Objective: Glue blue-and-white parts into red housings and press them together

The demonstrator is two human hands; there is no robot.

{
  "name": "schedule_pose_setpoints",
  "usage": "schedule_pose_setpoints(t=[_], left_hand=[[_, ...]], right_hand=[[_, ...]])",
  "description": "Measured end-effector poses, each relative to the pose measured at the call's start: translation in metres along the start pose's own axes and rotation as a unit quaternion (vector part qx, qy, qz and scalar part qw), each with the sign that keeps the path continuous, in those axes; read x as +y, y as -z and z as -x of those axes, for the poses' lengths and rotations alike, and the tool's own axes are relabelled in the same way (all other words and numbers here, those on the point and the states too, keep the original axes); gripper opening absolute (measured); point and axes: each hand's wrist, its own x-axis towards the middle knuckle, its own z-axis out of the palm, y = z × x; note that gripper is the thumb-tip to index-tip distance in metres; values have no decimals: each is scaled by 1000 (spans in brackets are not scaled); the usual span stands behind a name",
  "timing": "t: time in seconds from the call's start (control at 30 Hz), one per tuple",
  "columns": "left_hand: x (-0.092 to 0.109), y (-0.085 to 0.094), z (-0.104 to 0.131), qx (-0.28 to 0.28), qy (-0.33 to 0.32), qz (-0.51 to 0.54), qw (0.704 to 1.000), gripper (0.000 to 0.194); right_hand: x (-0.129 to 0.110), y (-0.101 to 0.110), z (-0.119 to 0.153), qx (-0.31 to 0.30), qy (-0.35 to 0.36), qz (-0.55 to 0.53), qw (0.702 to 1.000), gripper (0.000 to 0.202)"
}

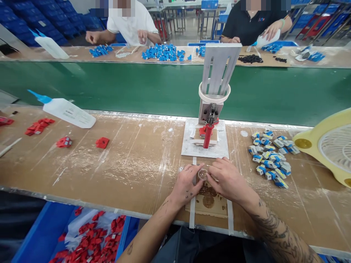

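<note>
Between both hands is a small clear round piece (203, 174), like a shallow lid or ring. My left hand (188, 186) pinches its left side with thumb and forefinger. On the other side, the fingers of my right hand (227, 179) close on its right edge. Below the hands lies a stained cardboard pad (207, 212), with white tape strips along its sides. Just beyond them stands a metal toggle press (212, 109) with a red handle (208, 137). A red plastic part (202, 130) sits at its base, partly hidden behind the handle.
Grey, blue and yellow parts (271, 155) lie right, beside a yellow fan (323, 146). Left are red parts (102, 143) and a white bottle (68, 112); a blue bin (37, 233) holds more. Past the green belt (123, 84), two people handle things among blue parts (163, 52).
</note>
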Motion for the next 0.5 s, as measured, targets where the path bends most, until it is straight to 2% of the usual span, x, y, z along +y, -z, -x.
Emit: schedule_pose_setpoints(t=[0.17,0.3,0.37,0.5], left_hand=[[-3,-2,0,-8,1,11,1000,55],[1,-4,0,-5,6,2,1000,50],[6,-4,1,-14,12,-7,1000,47],[8,-5,0,-53,26,-23,998,51]], right_hand=[[-1,-1,-8,-29,24,38,999,22],[-4,-2,-13,-40,42,45,997,24],[-5,-4,-12,-20,60,44,997,29],[-2,-7,-8,60,98,55,992,44]])
